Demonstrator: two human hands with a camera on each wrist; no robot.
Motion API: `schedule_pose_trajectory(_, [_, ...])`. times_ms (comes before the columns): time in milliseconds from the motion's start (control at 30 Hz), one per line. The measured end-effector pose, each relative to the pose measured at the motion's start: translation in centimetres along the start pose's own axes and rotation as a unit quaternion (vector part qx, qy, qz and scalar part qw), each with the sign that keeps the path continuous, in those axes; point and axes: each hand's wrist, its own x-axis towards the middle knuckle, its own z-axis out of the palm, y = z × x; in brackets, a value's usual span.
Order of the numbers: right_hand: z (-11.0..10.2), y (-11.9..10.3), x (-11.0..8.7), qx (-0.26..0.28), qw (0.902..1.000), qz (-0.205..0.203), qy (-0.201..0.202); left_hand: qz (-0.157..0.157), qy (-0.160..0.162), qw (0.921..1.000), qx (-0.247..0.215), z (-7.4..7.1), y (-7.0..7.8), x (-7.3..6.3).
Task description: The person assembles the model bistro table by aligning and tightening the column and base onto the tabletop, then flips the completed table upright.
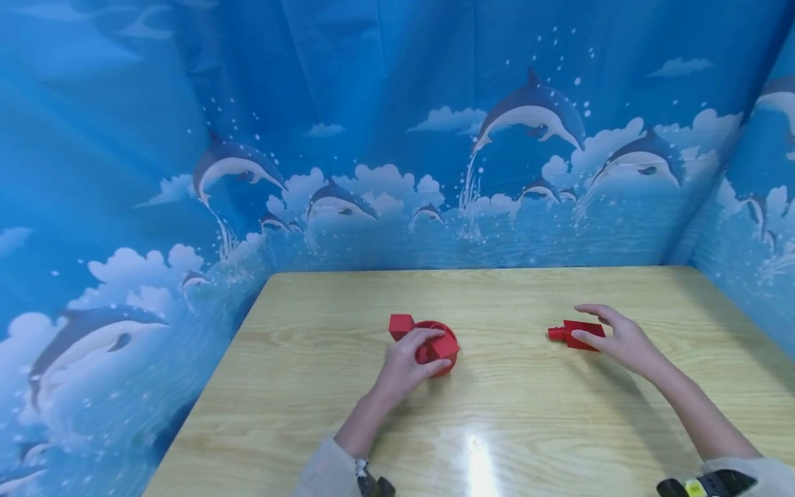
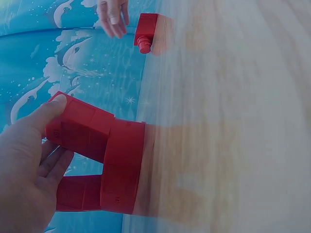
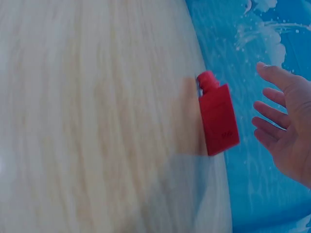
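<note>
On the table a red round part (image 1: pixel 453 334) bears two square posts that point up from it. My left hand (image 1: pixel 404 366) pinches the nearer post (image 2: pixel 80 127) between thumb and fingers; the other post (image 1: pixel 401 326) stands beside it, untouched. Whether posts and round part are one piece I cannot tell. To the right lies a red rectangular block (image 3: pixel 218 119) with a stepped round neck (image 3: pixel 209 81) at one end, pointing left in the head view. My right hand (image 1: pixel 629 344) hovers at this block, thumb and fingers spread; the right wrist view shows a gap between them.
A light wood-grain table (image 1: pixel 310 386) carries both red things. Blue curtains (image 1: pixel 385 138) printed with dolphins hang behind the table's far edge and along its sides. A glare spot shows near the front. Straps with dark devices (image 1: pixel 708 483) sit on both wrists.
</note>
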Motion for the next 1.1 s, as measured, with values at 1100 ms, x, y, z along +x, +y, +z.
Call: schedule_pose_trajectory(1100, [0.6, 4.8, 0.1, 0.024, 0.9993, 0.02, -0.023, -0.119, -0.095, 0.9855, -0.076, -3.2, -1.0, -0.2])
